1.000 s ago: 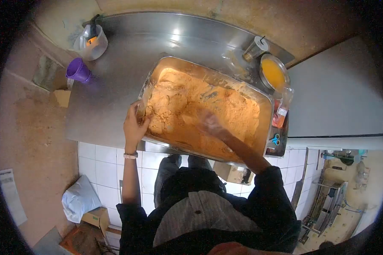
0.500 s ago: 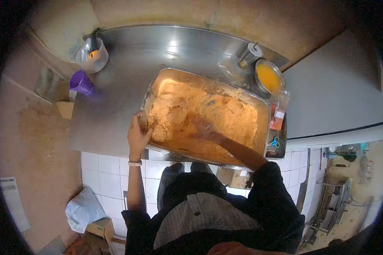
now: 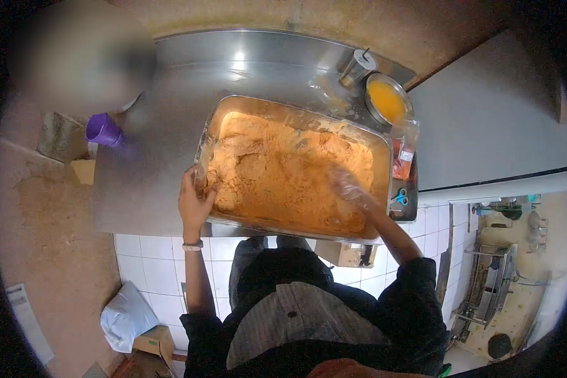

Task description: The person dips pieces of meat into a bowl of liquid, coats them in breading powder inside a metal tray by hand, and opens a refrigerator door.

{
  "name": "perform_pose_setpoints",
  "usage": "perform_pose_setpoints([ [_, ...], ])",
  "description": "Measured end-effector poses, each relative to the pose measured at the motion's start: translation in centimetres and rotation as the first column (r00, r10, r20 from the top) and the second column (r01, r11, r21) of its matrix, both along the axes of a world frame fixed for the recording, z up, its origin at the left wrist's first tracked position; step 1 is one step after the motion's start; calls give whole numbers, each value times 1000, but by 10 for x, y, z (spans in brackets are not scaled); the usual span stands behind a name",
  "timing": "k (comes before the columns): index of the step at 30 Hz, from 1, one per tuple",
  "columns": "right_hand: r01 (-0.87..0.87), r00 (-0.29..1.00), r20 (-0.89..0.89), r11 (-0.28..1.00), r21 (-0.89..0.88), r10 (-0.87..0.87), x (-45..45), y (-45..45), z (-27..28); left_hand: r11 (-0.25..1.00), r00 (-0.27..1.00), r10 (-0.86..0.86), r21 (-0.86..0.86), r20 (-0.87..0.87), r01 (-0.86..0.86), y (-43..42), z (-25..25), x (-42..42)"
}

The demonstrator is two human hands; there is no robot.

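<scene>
A large metal tray (image 3: 296, 234) holds a layer of crumbly orange powder (image 3: 277, 170). My left hand (image 3: 195, 200) grips the tray's left rim, its thumb over the inner side and its fingers around the edge. Over the right part of the powder is my right hand (image 3: 348, 184), in a thin clear glove and smeared by motion. Its fingers are too blurred to make out, and so is anything they might hold.
Behind the tray's right end are a bowl of yellow liquid (image 3: 386, 101) and a metal container (image 3: 358, 68). Blue scissors (image 3: 401, 197) and a red packet (image 3: 403, 165) lie at the right. A purple cup (image 3: 104, 130) is at the far left.
My right hand has swept left, then back to the right across the powder, whose surface looks smoother in the middle. My left hand keeps its hold on the rim. The view has shifted slightly.
</scene>
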State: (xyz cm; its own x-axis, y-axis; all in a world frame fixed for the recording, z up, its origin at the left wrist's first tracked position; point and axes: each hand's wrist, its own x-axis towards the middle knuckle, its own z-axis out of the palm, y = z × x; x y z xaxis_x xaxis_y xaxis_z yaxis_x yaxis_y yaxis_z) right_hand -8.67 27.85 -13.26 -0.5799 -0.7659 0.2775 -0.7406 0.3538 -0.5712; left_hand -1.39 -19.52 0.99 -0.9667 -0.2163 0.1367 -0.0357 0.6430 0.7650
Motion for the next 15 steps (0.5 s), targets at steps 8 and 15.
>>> perform_pose_setpoints([
  [8,238,928,-354,916,323,-116,52,-24,-13,998,1000,-2,-67,-6,1,1,-2,-1],
  [15,852,-199,-332,331,407,922,32,-47,-13,1000,998,-24,-14,-60,23,0,4,1],
])
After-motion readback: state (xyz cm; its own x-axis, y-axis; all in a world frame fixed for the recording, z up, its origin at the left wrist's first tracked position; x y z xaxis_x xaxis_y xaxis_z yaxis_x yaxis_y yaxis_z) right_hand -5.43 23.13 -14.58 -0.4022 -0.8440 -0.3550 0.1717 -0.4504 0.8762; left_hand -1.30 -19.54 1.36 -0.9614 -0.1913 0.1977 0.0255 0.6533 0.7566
